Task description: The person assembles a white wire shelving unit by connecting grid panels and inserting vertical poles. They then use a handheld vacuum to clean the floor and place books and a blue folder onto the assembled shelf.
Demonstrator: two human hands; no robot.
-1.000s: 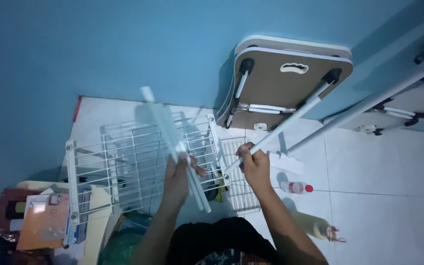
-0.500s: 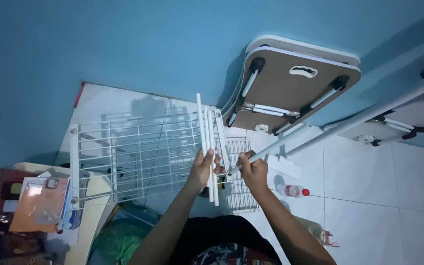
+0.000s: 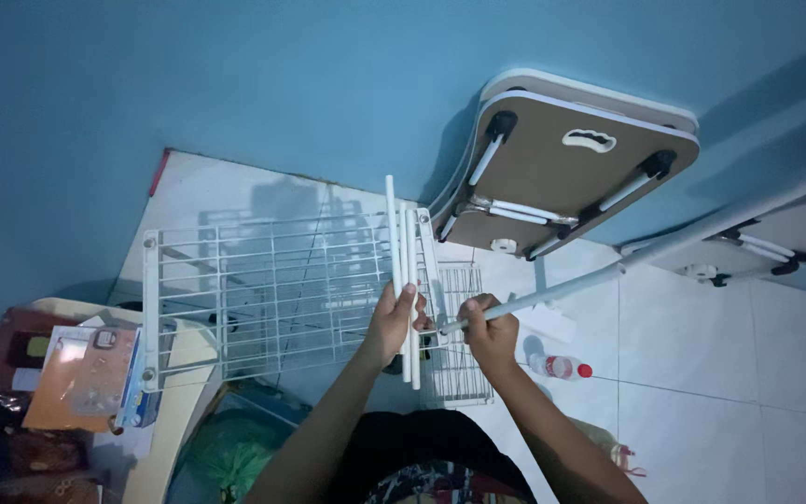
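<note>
1. Left hand (image 3: 392,322) grasps a bundle of white rods (image 3: 403,271), held upright before the wire rack (image 3: 272,289).
2. Right hand (image 3: 490,331) is clenched around a long white pole (image 3: 627,266) slanting up to the right.

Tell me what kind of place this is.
Probably a room in a home: blue wall, white tiled floor, a folding table leaning on the wall, and a white wire rack.

Home room: tiled floor (image 3: 701,373), folded lap table (image 3: 571,177), blue wall (image 3: 235,84).
</note>
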